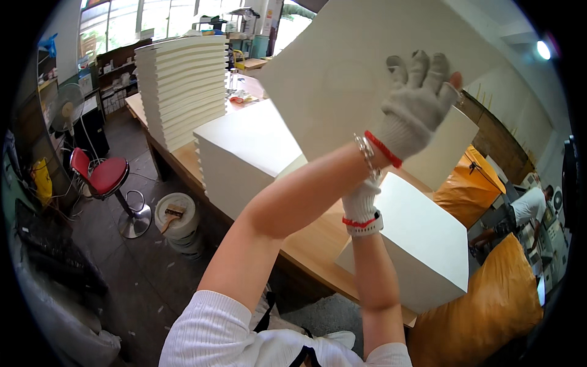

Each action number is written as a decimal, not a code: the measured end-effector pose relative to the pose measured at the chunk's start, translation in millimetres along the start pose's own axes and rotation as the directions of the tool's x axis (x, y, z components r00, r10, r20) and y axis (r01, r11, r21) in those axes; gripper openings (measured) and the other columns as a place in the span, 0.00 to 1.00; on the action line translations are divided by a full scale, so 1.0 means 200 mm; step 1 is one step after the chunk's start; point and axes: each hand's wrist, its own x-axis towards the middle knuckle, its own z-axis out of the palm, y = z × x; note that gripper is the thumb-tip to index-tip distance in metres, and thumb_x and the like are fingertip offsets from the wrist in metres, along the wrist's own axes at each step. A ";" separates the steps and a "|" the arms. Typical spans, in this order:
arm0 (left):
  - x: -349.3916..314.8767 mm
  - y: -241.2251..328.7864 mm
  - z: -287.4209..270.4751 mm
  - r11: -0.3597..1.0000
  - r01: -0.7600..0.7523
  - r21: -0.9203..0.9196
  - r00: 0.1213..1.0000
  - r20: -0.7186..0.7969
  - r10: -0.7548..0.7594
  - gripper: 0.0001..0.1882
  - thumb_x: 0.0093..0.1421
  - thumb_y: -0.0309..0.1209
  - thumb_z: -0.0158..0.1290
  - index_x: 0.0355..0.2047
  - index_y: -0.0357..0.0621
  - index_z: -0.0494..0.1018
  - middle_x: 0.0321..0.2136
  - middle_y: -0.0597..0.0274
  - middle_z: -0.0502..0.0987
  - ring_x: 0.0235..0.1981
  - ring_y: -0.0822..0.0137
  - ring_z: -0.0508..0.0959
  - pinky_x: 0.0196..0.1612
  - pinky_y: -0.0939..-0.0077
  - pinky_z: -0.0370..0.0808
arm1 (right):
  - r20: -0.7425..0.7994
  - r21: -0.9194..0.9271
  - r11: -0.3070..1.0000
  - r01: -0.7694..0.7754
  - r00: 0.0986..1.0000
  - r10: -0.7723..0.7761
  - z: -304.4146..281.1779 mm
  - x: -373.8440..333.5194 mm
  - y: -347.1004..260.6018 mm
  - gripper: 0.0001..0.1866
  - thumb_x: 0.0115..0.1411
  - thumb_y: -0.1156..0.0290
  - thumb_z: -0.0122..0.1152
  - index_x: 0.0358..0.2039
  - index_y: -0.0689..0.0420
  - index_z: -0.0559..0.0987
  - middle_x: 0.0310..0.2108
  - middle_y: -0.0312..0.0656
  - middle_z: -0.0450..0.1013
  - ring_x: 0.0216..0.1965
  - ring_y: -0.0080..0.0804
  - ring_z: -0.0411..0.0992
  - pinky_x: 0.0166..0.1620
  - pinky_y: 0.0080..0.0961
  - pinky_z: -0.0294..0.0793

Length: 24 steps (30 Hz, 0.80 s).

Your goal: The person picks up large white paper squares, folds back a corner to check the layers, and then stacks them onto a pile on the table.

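A large off-white sheet (330, 67) stands tilted up in front of me, its upper edge running out of the picture. My left hand (416, 107), in a grey-white knit glove with a red cuff, lies against it with the fingers spread; the bare thumb tip shows. Below the left wrist is my right hand (364, 197), also gloved. My left forearm crosses in front of it and its fingers are hidden. Close beside it is a thick white paper stack (422, 238) on the wooden table (315, 244). Another white stack (244, 147) sits left of the sheet.
A tall stack of cream sheets (180, 92) rises at the table's far left. On the floor stand a red stool (110, 174) and a white bucket (177, 214) with a brush on top. Orange covers (483, 300) bulge at the right; beyond them a person (529, 205) bends over.
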 end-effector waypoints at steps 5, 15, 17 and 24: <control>-0.24 -0.57 -0.15 0.907 0.352 -0.233 0.766 0.628 -0.137 0.25 0.61 0.32 0.57 0.59 0.41 0.72 0.64 0.48 0.71 0.60 0.57 0.75 0.61 0.69 0.73 | -0.078 -0.155 0.978 -0.138 0.989 0.127 0.39 0.11 0.13 0.21 0.64 0.74 0.61 0.55 0.63 0.66 0.49 0.50 0.72 0.43 0.37 0.79 0.37 0.31 0.86; -1.11 -1.59 -1.13 0.582 0.780 0.230 0.237 0.752 -0.615 0.23 0.64 0.33 0.56 0.58 0.43 0.75 0.45 0.60 0.82 0.46 0.67 0.80 0.52 0.71 0.75 | 0.000 -0.913 0.372 -0.166 0.913 0.408 0.29 -0.05 0.04 0.50 0.61 0.38 0.60 0.68 0.68 0.60 0.49 0.62 0.74 0.50 0.54 0.77 0.50 0.39 0.75; -1.19 -1.62 -1.12 0.529 0.841 0.116 0.267 0.761 -0.591 0.24 0.63 0.29 0.56 0.61 0.43 0.74 0.47 0.61 0.82 0.48 0.68 0.80 0.53 0.73 0.75 | 0.182 -0.972 0.202 0.124 0.935 0.304 0.30 -0.11 0.02 0.50 0.60 0.38 0.62 0.67 0.68 0.62 0.52 0.65 0.72 0.51 0.56 0.75 0.53 0.43 0.74; -1.25 -1.67 -1.11 0.319 0.947 -0.033 0.253 0.691 -0.678 0.21 0.60 0.20 0.55 0.54 0.33 0.76 0.44 0.58 0.81 0.41 0.70 0.83 0.47 0.77 0.79 | 0.209 -0.973 0.146 0.181 0.955 0.208 0.30 -0.11 0.12 0.38 0.56 0.47 0.72 0.54 0.62 0.69 0.44 0.62 0.71 0.42 0.57 0.75 0.45 0.47 0.76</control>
